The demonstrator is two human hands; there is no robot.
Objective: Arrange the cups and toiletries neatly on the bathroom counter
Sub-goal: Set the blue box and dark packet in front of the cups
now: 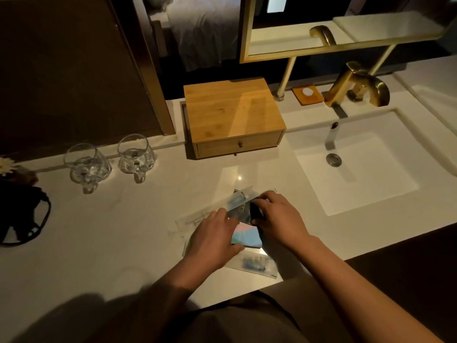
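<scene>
Two clear glass cups stand side by side at the back left of the white counter. Near the front edge lies a small heap of toiletry packets: a pink and blue one, a dark one, and clear sachets. My left hand rests flat on the heap's left side, touching the pink and blue packet. My right hand pinches a small dark item at the top of the heap. Parts of the packets are hidden under both hands.
A bamboo drawer box stands at the back centre. The sink basin with a brass faucet lies to the right, a soap dish behind it. A dark bag sits at the left edge.
</scene>
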